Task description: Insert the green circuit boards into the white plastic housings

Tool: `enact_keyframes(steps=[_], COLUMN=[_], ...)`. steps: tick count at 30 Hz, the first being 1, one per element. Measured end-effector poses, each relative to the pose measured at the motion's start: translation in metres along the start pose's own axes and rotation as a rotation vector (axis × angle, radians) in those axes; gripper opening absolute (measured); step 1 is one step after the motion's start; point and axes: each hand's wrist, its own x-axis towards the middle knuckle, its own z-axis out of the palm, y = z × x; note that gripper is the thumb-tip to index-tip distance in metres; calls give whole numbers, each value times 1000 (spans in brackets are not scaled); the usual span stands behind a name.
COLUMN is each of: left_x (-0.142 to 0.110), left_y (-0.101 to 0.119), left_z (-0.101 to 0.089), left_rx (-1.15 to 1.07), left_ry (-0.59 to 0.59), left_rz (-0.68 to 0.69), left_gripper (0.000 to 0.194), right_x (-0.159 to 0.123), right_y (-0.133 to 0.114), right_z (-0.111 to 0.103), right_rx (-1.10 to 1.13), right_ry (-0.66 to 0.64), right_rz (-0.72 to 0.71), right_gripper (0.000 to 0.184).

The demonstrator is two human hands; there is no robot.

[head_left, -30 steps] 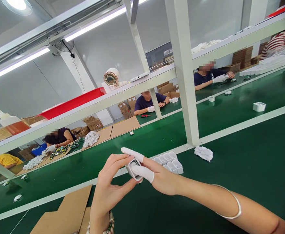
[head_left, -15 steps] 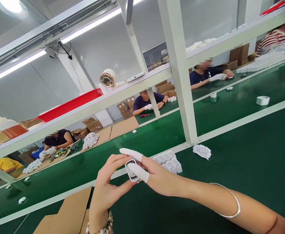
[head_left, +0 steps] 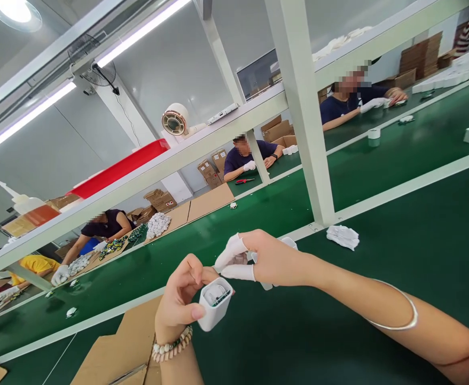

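Casing (head_left: 212, 315) in the left hand (head_left: 174, 305), raised above the green bench (head_left: 398, 256). Gripped with the thumb on the near left side and a fingertip just visible at the right edge; other fingers curled behind, partly hidden. Long axis close to upright, leaning slightly rightward from closed base to open mouth. Mouth turned upward and toward the viewer, with a pale insert (head_left: 215, 293) inside and a green board edge (head_left: 223, 298) along the right wall.

Key relation: casing mouth directly below the fingertips of the right hand (head_left: 276, 259), near but apart from them. Left hand nearer, in full contact; right hand above and to the right, reaching leftward across the bench. Right thumb and forefinger in white finger cots (head_left: 240, 272), tips drawn almost together close to the left forefinger. Cannot tell whether pinching anything, or whether touching that finger.

Surroundings: further casings (head_left: 289, 243) behind the right hand, largely covered; crumpled white bundle (head_left: 342, 237) farther right; cardboard (head_left: 118, 342) beside the left wrist. Beyond the pale rail (head_left: 370, 208), a green belt (head_left: 278, 206), with co-workers seated on the far side.
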Motion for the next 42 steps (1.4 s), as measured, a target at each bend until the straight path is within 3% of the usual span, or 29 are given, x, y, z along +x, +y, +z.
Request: enact_keyframes(steps=[7,14,24,31,42], left_x=[-2,2,4,1,3], left_y=[0,-5,-16,-17,-16], left_z=[0,0,2,6,3], left_rx=[-24,-36,-179,-170,-162], left_ry=[23,-19,-38,29,32], left_rz=[-70,-132,-116,-117,-138], left_gripper=[48,51,55,58,60], right_x=[-4,-7,-8,-6,-1], right_y=[-1,-9,-4,-3,5], right_z=[6,8,7,9,16], right_rx=[38,25,-27,138,36], right_ry=[-52,-41,-72,-66,-60], right_rz=[-76,-17,-24,0,-70], right_gripper=[21,23,23,22,24])
